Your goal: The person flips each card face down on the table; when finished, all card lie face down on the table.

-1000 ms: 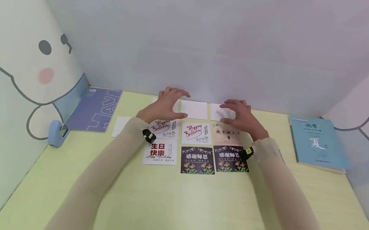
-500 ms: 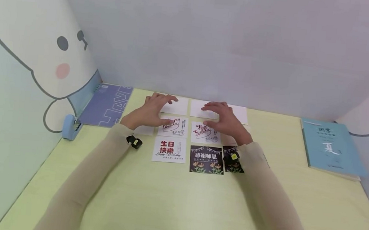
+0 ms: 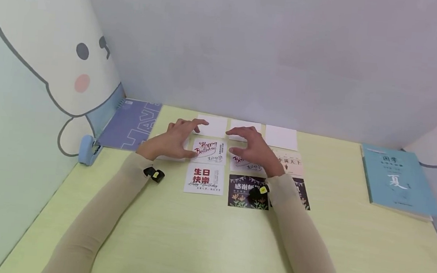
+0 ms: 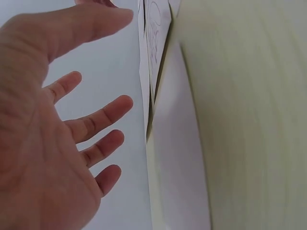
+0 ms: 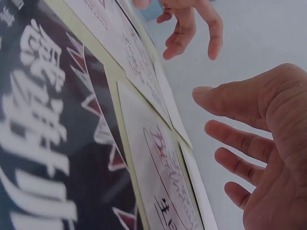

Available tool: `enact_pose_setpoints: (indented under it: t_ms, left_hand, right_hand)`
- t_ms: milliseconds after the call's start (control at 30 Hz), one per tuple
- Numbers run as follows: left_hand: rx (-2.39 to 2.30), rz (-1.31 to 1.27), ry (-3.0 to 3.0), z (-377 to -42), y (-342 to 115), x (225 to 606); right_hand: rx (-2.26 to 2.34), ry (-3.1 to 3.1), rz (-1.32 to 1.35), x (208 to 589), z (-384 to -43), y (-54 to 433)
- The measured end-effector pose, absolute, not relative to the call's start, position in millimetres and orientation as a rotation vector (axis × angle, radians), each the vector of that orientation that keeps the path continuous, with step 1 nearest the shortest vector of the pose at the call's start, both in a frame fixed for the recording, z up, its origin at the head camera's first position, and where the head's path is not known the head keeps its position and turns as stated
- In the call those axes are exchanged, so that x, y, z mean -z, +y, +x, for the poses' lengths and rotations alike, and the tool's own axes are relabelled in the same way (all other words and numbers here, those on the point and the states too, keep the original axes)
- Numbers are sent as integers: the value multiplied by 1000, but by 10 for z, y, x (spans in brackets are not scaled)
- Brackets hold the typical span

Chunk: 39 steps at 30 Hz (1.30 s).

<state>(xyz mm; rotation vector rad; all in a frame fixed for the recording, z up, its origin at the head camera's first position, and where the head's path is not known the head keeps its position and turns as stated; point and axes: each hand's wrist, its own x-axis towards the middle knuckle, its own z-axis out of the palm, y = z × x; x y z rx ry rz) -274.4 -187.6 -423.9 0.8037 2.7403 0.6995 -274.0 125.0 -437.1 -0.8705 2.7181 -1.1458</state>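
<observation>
My left hand (image 3: pixel 173 139) hovers, fingers spread and loosely bent, over a blank white card (image 4: pixel 177 139) at the left of the group. Its thumb tip overlaps the edge of a white "Happy Birthday" card (image 3: pixel 210 151) in the head view. My right hand (image 3: pixel 255 150) is held in a similar bent shape above a second "Happy Birthday" card (image 5: pixel 163 177), partly covering it. Neither hand grips anything. Back-row blank cards (image 3: pixel 281 137) lie near the wall. In front lie a white card with red characters (image 3: pixel 204 178) and a black flower card (image 3: pixel 243 183).
A cream card (image 3: pixel 292 163) and another black flower card (image 3: pixel 303 194) lie at the right, partly behind the right forearm. A purple notebook (image 3: pixel 130 125) and light-blue tape dispenser-like object (image 3: pixel 87 149) sit left. A blue book (image 3: pixel 400 181) lies right. Walls bound the table.
Both hands have moved left over the cards, the right from the right-hand column to the middle one. The head view has turned left. The cards lie as before.
</observation>
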Motion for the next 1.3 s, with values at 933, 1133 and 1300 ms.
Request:
enact_pose_setpoints:
  t_ms: [933, 1133, 1300]
  left_hand:
    - [-636, 832, 2643, -2722, -1779, 4286]
    - [-664, 843, 2648, -2725, -1799, 4303]
    - [-669, 831, 2644, -2731, -1840, 4331]
  right_hand:
    - [971, 2729, -869, 4355, -2565, 1153]
    - [918, 2704, -852, 4361, -2579, 1125]
    - [945, 2671, -892, 4361, -2576, 1095]
